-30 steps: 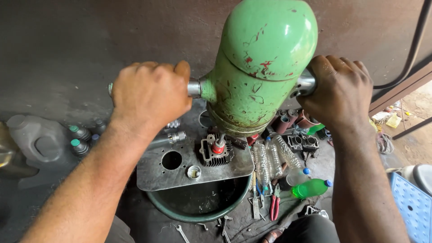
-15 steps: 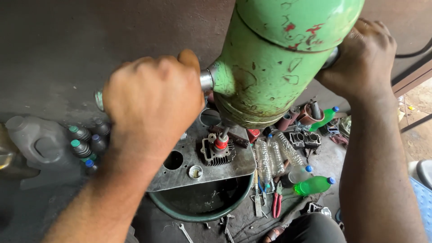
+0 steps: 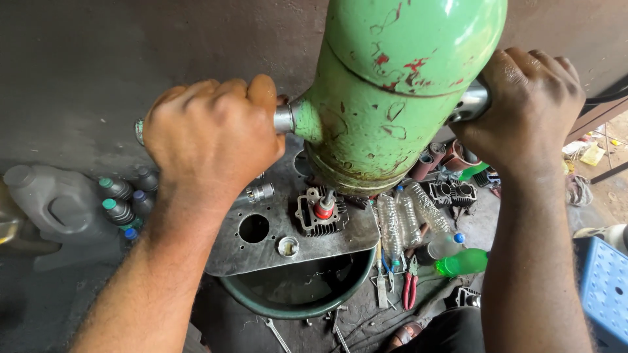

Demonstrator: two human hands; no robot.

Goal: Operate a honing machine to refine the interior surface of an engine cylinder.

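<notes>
A big green metal housing (image 3: 399, 91) with chipped paint fills the upper middle of the head view. A silver crossbar handle sticks out of both its sides. My left hand (image 3: 209, 140) is clenched around the left end of the bar (image 3: 283, 119). My right hand (image 3: 526, 108) grips the right end (image 3: 472, 101). Below the housing, an engine cylinder head (image 3: 319, 212) with a red part sits on a grey metal plate (image 3: 255, 252).
The plate lies over a green basin (image 3: 294, 297) of dark liquid. Clear and green plastic bottles (image 3: 418, 229), pliers with red handles (image 3: 410, 284), wrenches and engine parts are strewn on the ground. A grey jug (image 3: 49, 196) and small bottles stand left; a blue crate (image 3: 605, 287) right.
The green housing and both hands have come closer and risen in view; the housing now tilts more to the right. Both hands keep their grip on the bar.
</notes>
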